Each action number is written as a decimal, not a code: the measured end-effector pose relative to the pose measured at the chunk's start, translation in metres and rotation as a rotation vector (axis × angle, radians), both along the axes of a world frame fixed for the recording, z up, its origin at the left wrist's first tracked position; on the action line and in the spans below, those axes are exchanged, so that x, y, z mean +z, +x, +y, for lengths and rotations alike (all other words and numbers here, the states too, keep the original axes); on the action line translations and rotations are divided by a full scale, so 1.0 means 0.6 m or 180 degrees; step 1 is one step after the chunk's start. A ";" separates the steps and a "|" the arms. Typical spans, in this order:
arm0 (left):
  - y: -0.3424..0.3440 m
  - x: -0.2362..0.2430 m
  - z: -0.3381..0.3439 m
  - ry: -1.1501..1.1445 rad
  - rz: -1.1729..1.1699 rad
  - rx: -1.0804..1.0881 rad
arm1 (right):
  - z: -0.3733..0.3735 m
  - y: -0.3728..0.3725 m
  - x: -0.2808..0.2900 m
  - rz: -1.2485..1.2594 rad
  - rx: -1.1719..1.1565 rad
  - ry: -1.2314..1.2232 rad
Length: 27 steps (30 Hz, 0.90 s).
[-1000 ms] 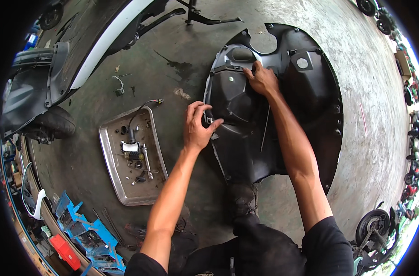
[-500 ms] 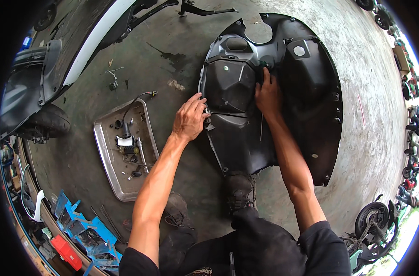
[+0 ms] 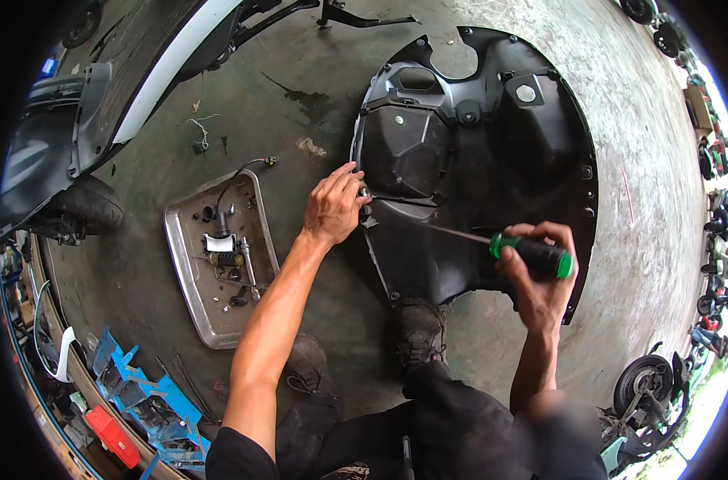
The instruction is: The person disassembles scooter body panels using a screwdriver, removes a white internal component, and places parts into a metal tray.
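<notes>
A large black plastic scooter panel (image 3: 440, 248) lies on the floor in front of me, its moulded inner side up. My left hand (image 3: 334, 204) pinches the panel's left edge, fingers and thumb closed around it next to a small shiny metal piece (image 3: 366, 192). In my right hand (image 3: 544, 276), over the panel's lower right part, is a screwdriver (image 3: 532, 256) with a green and black handle. Its thin shaft points left toward the seam below the raised compartment cover (image 3: 404, 152). Whether the tip touches the panel, I cannot tell.
Left of the panel, a metal tray (image 3: 180, 264) holds a socket tool, a wired part and small hardware. A partly stripped scooter (image 3: 68, 152) stands at upper left. Blue metal parts (image 3: 144, 392) and a red box (image 3: 114, 438) lie lower left. My shoe (image 3: 420, 332) is by the panel's bottom edge.
My right hand has moved from the panel's upper middle down and right, now with the screwdriver plainly visible in it. The left hand stays at the panel's left edge.
</notes>
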<state>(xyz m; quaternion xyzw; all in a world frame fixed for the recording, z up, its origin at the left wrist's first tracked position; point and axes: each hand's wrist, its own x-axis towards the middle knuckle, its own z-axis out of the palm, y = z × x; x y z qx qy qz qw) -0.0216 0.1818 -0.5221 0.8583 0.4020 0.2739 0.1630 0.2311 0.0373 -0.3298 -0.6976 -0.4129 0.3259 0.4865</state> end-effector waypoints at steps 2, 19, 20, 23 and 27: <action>0.002 0.001 -0.001 -0.0015 0.0017 -0.0004 | -0.049 -0.005 -0.032 0.0107 -0.0127 -0.0170; 0.001 0.001 0.002 -0.0028 0.0076 -0.0013 | -0.129 -0.026 -0.103 -0.0640 0.0553 0.0128; -0.003 0.000 0.001 -0.0034 0.0120 -0.0006 | -0.137 -0.025 -0.101 -0.0601 0.0797 0.0043; 0.007 0.003 0.001 0.0009 -0.0026 0.0022 | -0.187 -0.025 -0.122 0.0905 0.0624 -0.0636; 0.005 0.004 0.001 -0.0016 0.0040 0.0035 | -0.166 -0.025 -0.102 0.1606 0.0826 -0.1179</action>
